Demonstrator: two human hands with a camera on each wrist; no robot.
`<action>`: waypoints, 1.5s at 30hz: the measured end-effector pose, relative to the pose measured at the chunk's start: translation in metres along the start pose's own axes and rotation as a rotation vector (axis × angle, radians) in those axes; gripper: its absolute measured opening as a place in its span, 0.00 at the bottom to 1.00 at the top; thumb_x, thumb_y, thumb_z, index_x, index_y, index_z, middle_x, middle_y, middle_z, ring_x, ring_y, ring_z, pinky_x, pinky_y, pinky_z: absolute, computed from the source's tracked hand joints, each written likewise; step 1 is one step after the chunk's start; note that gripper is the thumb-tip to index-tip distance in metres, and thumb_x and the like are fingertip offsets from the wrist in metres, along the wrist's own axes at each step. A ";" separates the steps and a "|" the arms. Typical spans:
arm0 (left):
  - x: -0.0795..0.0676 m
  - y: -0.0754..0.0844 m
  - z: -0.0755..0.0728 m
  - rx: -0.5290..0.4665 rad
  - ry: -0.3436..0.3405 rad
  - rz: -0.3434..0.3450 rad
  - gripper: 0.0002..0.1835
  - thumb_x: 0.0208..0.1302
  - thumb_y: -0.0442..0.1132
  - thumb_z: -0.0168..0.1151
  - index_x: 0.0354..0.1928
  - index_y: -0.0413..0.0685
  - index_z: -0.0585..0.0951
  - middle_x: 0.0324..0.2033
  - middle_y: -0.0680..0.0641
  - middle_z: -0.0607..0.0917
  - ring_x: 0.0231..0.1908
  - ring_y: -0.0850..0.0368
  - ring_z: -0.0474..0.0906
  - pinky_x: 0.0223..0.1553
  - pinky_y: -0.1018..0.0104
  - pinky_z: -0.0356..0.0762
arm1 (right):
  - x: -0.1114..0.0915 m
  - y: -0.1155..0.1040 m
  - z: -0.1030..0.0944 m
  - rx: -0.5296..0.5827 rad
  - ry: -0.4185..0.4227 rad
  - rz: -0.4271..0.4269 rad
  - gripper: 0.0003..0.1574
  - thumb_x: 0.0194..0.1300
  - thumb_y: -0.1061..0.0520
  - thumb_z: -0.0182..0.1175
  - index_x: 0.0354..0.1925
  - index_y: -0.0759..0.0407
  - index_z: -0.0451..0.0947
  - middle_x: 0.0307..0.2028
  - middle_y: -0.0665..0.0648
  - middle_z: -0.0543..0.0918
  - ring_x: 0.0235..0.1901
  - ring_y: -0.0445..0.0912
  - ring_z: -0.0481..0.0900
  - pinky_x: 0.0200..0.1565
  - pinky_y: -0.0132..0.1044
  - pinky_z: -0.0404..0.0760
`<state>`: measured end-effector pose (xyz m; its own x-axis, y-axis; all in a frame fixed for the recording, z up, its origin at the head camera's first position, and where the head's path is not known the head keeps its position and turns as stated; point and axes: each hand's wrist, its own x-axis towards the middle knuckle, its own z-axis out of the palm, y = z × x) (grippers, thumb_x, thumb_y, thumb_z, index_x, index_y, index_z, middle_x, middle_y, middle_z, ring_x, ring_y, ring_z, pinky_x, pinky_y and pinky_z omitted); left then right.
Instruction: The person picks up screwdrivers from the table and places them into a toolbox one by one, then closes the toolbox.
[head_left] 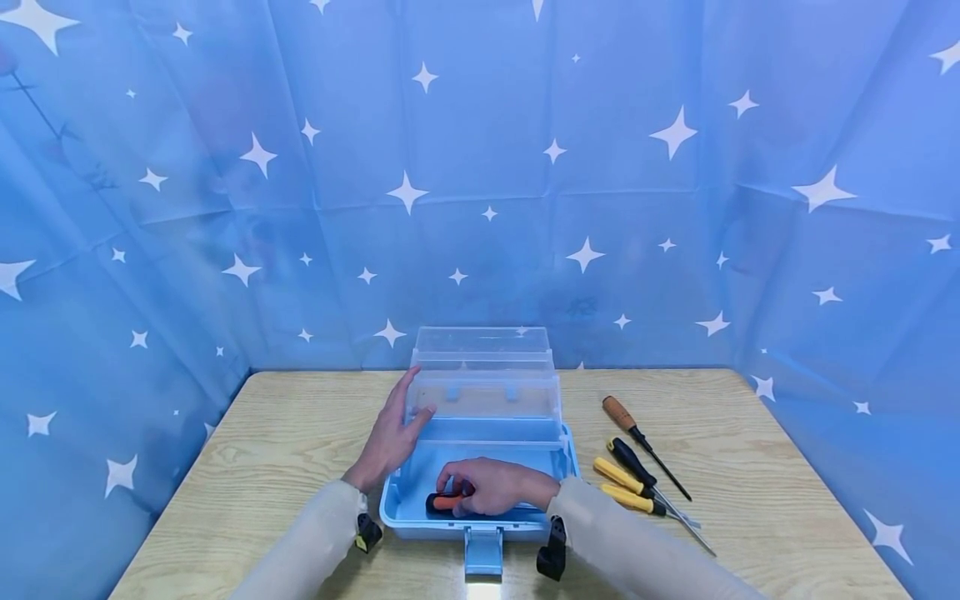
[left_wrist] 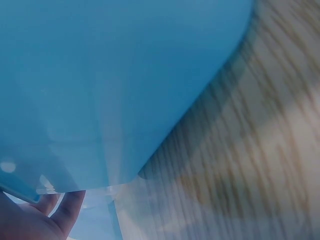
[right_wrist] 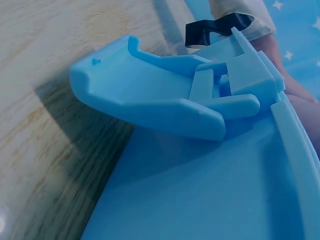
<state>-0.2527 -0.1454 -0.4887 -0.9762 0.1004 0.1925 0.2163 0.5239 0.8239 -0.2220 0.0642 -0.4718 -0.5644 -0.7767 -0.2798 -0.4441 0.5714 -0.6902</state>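
Right hand (head_left: 491, 486) grips a partly hidden orange handle (head_left: 447, 502); left hand (head_left: 392, 433), fingers extended, touches the lid (head_left: 483, 402).

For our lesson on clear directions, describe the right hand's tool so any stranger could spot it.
On the wooden table stands an open blue box. Inside it, near the front wall, the right hand grips the tool. Its orange-and-black handle sets it apart from the four screwdrivers outside, whose handles are mainly brown, yellow or black.

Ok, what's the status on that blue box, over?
Right hand grips orange-black tool inside blue box. Left hand at raised clear lid. Four screwdrivers beside box, to its right. Nothing visibly blocking right hand.
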 end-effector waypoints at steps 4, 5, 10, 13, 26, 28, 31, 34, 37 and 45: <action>0.000 0.000 -0.001 -0.002 -0.002 -0.001 0.35 0.74 0.51 0.53 0.77 0.74 0.50 0.77 0.49 0.54 0.75 0.44 0.51 0.71 0.35 0.53 | 0.000 0.000 -0.001 -0.003 0.000 0.009 0.16 0.68 0.57 0.63 0.53 0.46 0.76 0.42 0.42 0.81 0.37 0.34 0.75 0.45 0.31 0.78; 0.000 0.000 -0.001 -0.003 -0.005 -0.004 0.35 0.74 0.51 0.53 0.76 0.75 0.50 0.77 0.50 0.54 0.75 0.44 0.51 0.71 0.35 0.52 | 0.000 0.000 -0.001 -0.002 0.000 0.009 0.16 0.68 0.56 0.63 0.53 0.46 0.76 0.42 0.43 0.81 0.37 0.34 0.75 0.45 0.31 0.78; 0.001 0.001 -0.002 -0.003 -0.010 -0.018 0.34 0.74 0.52 0.52 0.75 0.79 0.50 0.77 0.52 0.54 0.76 0.46 0.51 0.71 0.36 0.52 | 0.000 0.000 -0.003 0.010 -0.003 0.010 0.17 0.68 0.56 0.63 0.54 0.47 0.76 0.43 0.43 0.81 0.37 0.35 0.75 0.46 0.31 0.77; 0.001 0.001 -0.003 -0.006 -0.014 -0.015 0.34 0.75 0.51 0.52 0.75 0.78 0.50 0.77 0.52 0.54 0.76 0.46 0.50 0.72 0.36 0.52 | -0.001 -0.001 -0.003 0.003 -0.004 0.006 0.17 0.68 0.56 0.63 0.54 0.47 0.76 0.43 0.43 0.81 0.37 0.34 0.75 0.46 0.31 0.77; -0.001 0.000 -0.003 -0.007 -0.004 -0.007 0.34 0.75 0.50 0.53 0.76 0.75 0.50 0.77 0.50 0.54 0.75 0.44 0.51 0.71 0.36 0.53 | -0.007 -0.008 -0.005 -0.014 0.033 -0.054 0.17 0.68 0.55 0.63 0.54 0.50 0.77 0.44 0.45 0.80 0.42 0.34 0.76 0.49 0.31 0.78; -0.001 -0.001 -0.003 -0.006 -0.001 0.001 0.35 0.74 0.51 0.53 0.77 0.74 0.50 0.77 0.49 0.54 0.75 0.44 0.52 0.71 0.36 0.53 | -0.008 -0.009 -0.005 -0.012 0.035 -0.062 0.17 0.68 0.55 0.63 0.54 0.50 0.77 0.44 0.44 0.80 0.42 0.33 0.76 0.49 0.31 0.78; -0.001 -0.001 -0.002 -0.008 0.001 0.004 0.35 0.74 0.52 0.53 0.77 0.74 0.51 0.77 0.49 0.54 0.75 0.44 0.52 0.71 0.36 0.53 | -0.011 -0.012 -0.006 -0.010 0.033 -0.072 0.17 0.68 0.55 0.63 0.54 0.50 0.77 0.44 0.44 0.80 0.42 0.33 0.75 0.48 0.30 0.78; -0.001 -0.002 -0.002 -0.013 0.003 0.010 0.35 0.74 0.53 0.53 0.77 0.73 0.51 0.77 0.49 0.54 0.75 0.43 0.52 0.71 0.35 0.53 | -0.013 -0.015 -0.008 -0.016 0.031 -0.074 0.17 0.68 0.55 0.62 0.54 0.49 0.77 0.44 0.44 0.80 0.42 0.32 0.75 0.47 0.29 0.78; -0.001 -0.002 -0.002 -0.014 -0.001 0.007 0.35 0.74 0.53 0.53 0.77 0.73 0.51 0.77 0.49 0.54 0.75 0.43 0.52 0.71 0.35 0.53 | -0.016 -0.019 -0.010 -0.011 0.036 -0.067 0.17 0.69 0.55 0.62 0.55 0.49 0.77 0.46 0.45 0.80 0.42 0.33 0.76 0.47 0.29 0.78; -0.002 0.000 -0.001 -0.014 -0.015 -0.006 0.34 0.74 0.58 0.51 0.76 0.75 0.50 0.77 0.49 0.54 0.75 0.43 0.51 0.70 0.33 0.54 | -0.027 -0.027 -0.019 0.026 0.057 -0.104 0.17 0.70 0.57 0.61 0.56 0.52 0.78 0.49 0.50 0.80 0.42 0.34 0.77 0.47 0.29 0.78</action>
<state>-0.2512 -0.1466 -0.4883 -0.9775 0.1103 0.1799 0.2110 0.5128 0.8322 -0.2086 0.0748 -0.4330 -0.5553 -0.8147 -0.1673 -0.4845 0.4804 -0.7311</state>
